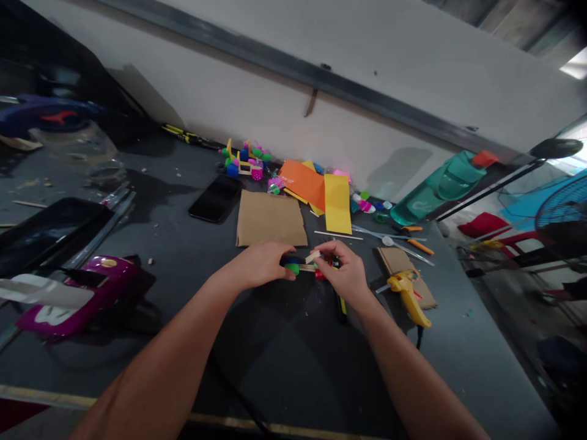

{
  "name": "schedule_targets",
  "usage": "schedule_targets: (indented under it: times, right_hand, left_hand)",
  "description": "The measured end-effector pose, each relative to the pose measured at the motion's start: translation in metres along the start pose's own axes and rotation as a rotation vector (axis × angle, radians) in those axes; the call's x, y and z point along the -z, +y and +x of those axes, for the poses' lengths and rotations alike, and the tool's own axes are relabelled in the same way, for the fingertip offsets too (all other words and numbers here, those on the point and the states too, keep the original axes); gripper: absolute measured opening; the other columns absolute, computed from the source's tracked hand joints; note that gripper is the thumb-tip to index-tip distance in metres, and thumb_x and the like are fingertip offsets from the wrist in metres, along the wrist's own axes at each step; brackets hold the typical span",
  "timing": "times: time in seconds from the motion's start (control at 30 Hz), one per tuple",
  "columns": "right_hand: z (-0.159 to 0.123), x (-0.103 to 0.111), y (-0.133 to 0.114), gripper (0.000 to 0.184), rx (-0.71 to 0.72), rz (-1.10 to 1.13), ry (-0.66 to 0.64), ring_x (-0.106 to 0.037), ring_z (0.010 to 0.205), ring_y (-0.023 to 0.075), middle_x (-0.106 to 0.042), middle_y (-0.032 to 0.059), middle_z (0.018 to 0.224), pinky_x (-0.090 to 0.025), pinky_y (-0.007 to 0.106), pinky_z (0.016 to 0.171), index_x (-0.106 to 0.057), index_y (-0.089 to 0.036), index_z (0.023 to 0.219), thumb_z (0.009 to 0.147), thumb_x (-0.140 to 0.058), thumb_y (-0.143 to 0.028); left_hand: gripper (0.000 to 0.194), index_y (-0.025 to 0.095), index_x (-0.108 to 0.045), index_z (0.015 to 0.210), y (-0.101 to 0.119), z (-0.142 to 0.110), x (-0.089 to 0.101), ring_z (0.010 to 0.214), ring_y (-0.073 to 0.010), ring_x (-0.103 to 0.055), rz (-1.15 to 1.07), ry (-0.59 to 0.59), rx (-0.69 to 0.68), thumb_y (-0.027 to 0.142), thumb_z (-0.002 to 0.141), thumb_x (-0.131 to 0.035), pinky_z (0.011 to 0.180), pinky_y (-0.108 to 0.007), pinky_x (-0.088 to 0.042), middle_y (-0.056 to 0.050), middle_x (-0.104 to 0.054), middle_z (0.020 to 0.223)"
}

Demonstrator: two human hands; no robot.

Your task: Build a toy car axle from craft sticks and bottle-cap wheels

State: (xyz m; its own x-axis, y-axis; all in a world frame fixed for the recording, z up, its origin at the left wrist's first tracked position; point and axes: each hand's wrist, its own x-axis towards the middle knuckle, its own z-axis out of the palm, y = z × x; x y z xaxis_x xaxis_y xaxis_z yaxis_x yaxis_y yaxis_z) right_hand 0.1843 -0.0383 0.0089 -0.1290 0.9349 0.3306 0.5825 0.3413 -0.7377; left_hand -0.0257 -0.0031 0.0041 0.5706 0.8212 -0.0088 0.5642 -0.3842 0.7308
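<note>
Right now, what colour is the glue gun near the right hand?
The glue gun is yellow, seen in the head view.

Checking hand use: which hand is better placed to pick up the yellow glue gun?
Right, probably: the right hand sits nearer the yellow glue gun; the left hand is farther off. Both hold the wheeled craft piece.

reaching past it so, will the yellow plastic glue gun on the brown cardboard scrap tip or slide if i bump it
The yellow plastic glue gun lies on its side, so tipping seems unlikely. The brown cardboard scrap beneath could well slide with it, and its black cord may tug back.
</note>
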Motion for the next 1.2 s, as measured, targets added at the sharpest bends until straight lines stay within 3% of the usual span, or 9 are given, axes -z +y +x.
schedule_targets:
  times: [0.07,0.2,0.3,0.57,0.87,0.97,1.03,1.1,1.2]
  right_hand:
    - [0.000,0.001,-0.003,0.014,0.053,-0.071,0.028,-0.061,0.075,0.0155,-0.066,0.0027,0.086,-0.048,0.028,0.070,-0.060,-0.021,0.091,0.077,-0.061,-0.024]
    - [0.000,0.000,-0.005,0.026,0.055,-0.130,0.042,-0.065,0.080,0.0175,-0.067,0.0035,0.090,-0.050,0.029,0.070,-0.049,-0.022,0.097,0.075,-0.062,-0.022]
    - [0.000,-0.002,-0.006,0.029,0.058,-0.176,-0.008,-0.066,0.087,0.0202,-0.067,0.0041,0.091,-0.050,0.032,0.072,-0.044,-0.023,0.097,0.074,-0.061,-0.019]
    - [0.004,0.005,-0.019,0.028,0.094,-0.238,-0.106,-0.066,0.089,0.0224,-0.066,0.0044,0.092,-0.051,0.035,0.073,-0.039,-0.024,0.094,0.076,-0.060,-0.019]
    - [0.004,0.008,-0.026,0.030,0.132,-0.201,-0.120,-0.065,0.091,0.0200,-0.067,0.0038,0.094,-0.051,0.034,0.076,-0.043,-0.024,0.102,0.079,-0.062,-0.024]
    - [0.000,0.032,-0.026,0.038,0.183,-0.244,-0.043,-0.062,0.097,0.0211,-0.066,0.0064,0.102,-0.049,0.036,0.082,-0.045,-0.024,0.109,0.078,-0.065,-0.031]
    - [-0.010,0.061,-0.016,0.037,0.109,-0.371,0.119,-0.062,0.093,0.0227,-0.065,0.0081,0.100,-0.048,0.039,0.082,-0.047,-0.022,0.109,0.079,-0.062,-0.038]
    - [-0.027,0.094,0.003,0.037,-0.082,-0.621,0.263,-0.061,0.090,0.0248,-0.064,0.0101,0.098,-0.045,0.041,0.083,-0.050,-0.019,0.106,0.080,-0.058,-0.044]
    - [-0.056,0.131,0.042,0.051,-0.468,-1.027,0.104,-0.058,0.095,0.0347,-0.062,0.0185,0.095,-0.042,0.046,0.082,-0.057,-0.012,0.100,0.074,-0.057,-0.056]
  left_hand:
    - [0.041,0.025,-0.066,0.106,0.004,0.000,0.000,0.088,-0.0255,-0.062,-0.079,0.066,-0.011,0.037,0.067,-0.071,0.072,-0.032,-0.042,-0.005,-0.070,0.099]
    - [0.022,0.025,-0.068,0.097,0.018,0.000,-0.003,0.087,-0.0204,-0.061,-0.168,0.327,-0.095,0.032,0.078,-0.061,0.076,-0.031,-0.042,-0.004,-0.069,0.094]
    - [0.019,0.023,-0.068,0.093,0.025,0.001,-0.006,0.089,-0.0205,-0.059,-0.135,0.412,-0.160,0.032,0.076,-0.065,0.079,-0.032,-0.042,-0.005,-0.068,0.091]
    - [0.012,0.021,-0.068,0.087,0.028,0.001,-0.010,0.083,-0.0195,-0.058,-0.033,0.376,-0.206,0.028,0.077,-0.066,0.073,-0.031,-0.043,-0.004,-0.066,0.083]
    - [0.012,0.021,-0.068,0.085,0.027,0.001,-0.012,0.074,-0.0153,-0.061,-0.157,0.344,-0.156,0.026,0.077,-0.060,0.066,-0.026,-0.045,-0.002,-0.067,0.080]
    - [0.013,0.020,-0.067,0.085,0.027,0.002,-0.010,0.073,-0.0147,-0.061,-0.228,0.369,-0.130,0.026,0.077,-0.059,0.066,-0.026,-0.046,-0.002,-0.068,0.082]
    - [0.012,0.021,-0.068,0.084,0.028,0.001,-0.008,0.071,-0.0144,-0.060,-0.277,0.404,-0.105,0.026,0.077,-0.059,0.065,-0.026,-0.046,-0.002,-0.068,0.080]
    - [0.012,0.021,-0.068,0.083,0.030,0.000,-0.005,0.069,-0.0143,-0.059,-0.314,0.437,-0.085,0.026,0.077,-0.059,0.063,-0.025,-0.045,-0.002,-0.068,0.079]
    - [0.011,0.021,-0.068,0.081,0.032,0.000,-0.003,0.065,-0.0139,-0.059,-0.381,0.465,-0.054,0.026,0.076,-0.060,0.060,-0.024,-0.044,-0.003,-0.068,0.077]
